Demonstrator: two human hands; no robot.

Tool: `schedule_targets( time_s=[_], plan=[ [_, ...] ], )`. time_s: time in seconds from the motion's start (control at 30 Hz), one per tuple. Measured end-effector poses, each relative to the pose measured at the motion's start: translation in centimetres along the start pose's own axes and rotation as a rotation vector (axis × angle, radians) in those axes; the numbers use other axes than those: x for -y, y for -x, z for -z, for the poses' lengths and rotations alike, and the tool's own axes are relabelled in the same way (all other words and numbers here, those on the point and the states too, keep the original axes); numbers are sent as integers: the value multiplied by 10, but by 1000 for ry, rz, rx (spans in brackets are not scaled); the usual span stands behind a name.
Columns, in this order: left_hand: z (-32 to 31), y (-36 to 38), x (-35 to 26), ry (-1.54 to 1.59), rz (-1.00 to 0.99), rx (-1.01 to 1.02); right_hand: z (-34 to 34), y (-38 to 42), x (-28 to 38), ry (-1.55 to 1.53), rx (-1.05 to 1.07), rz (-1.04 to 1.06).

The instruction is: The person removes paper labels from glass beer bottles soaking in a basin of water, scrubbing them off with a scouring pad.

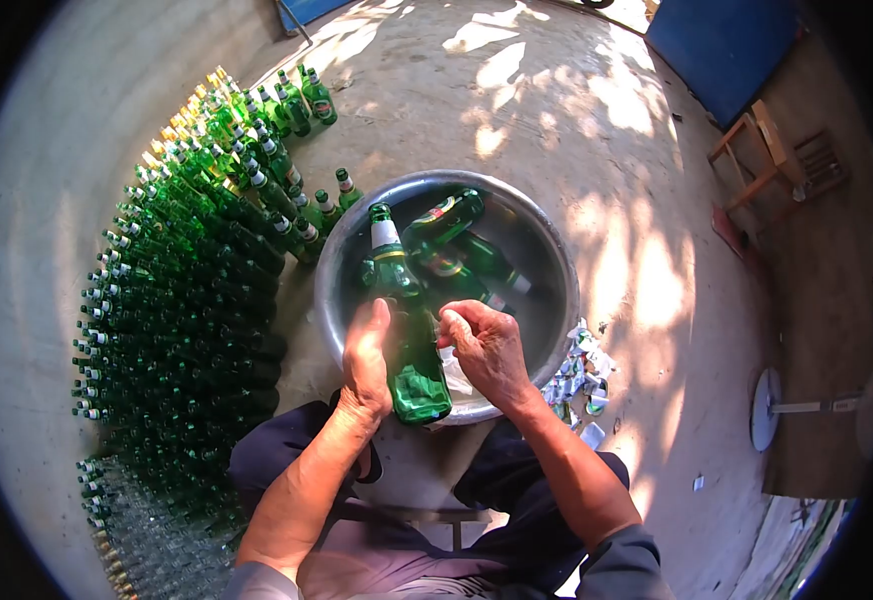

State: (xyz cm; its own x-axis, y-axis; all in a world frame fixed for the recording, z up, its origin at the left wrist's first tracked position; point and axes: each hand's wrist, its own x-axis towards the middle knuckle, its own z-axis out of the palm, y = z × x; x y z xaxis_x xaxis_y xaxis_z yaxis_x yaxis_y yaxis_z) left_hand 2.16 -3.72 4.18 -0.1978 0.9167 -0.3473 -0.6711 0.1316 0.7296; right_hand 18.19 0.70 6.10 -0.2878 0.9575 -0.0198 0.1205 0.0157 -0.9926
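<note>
A green glass bottle [410, 300] with white foil on its neck leans over the near rim of a round metal basin [564, 270], neck pointing away from me. My left hand [365, 360] is wrapped against its left side, thumb up and the other fingers mostly hidden. On the bottle's right side, my right hand [489, 350] is closed in a pinch. A wet white label [455, 372] hangs at its fingertips, beside a small reddish bit. Several more green bottles [444, 222] lie in the basin's cloudy water.
Rows of green bottles [187, 260] stand on the floor at left, with clear ones [157, 520] nearer me. Scraps of labels [587, 370] lie right of the basin. A wooden chair [757, 150] and a white round-based stand [767, 410] are farther right.
</note>
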Motion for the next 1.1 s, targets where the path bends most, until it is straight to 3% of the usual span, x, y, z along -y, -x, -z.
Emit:
schedule_targets(
  time_s=[0.43,0.73,1.1],
  plan=[
    [0,0,1,-134,-81,-6,-1,-3,-14,80,14,80],
    [3,-1,0,-100,-58,47,1,-2,0,-69,34,-78],
    [5,-1,-7,227,80,118,1,-3,-10,-168,-36,-202]
  ],
)
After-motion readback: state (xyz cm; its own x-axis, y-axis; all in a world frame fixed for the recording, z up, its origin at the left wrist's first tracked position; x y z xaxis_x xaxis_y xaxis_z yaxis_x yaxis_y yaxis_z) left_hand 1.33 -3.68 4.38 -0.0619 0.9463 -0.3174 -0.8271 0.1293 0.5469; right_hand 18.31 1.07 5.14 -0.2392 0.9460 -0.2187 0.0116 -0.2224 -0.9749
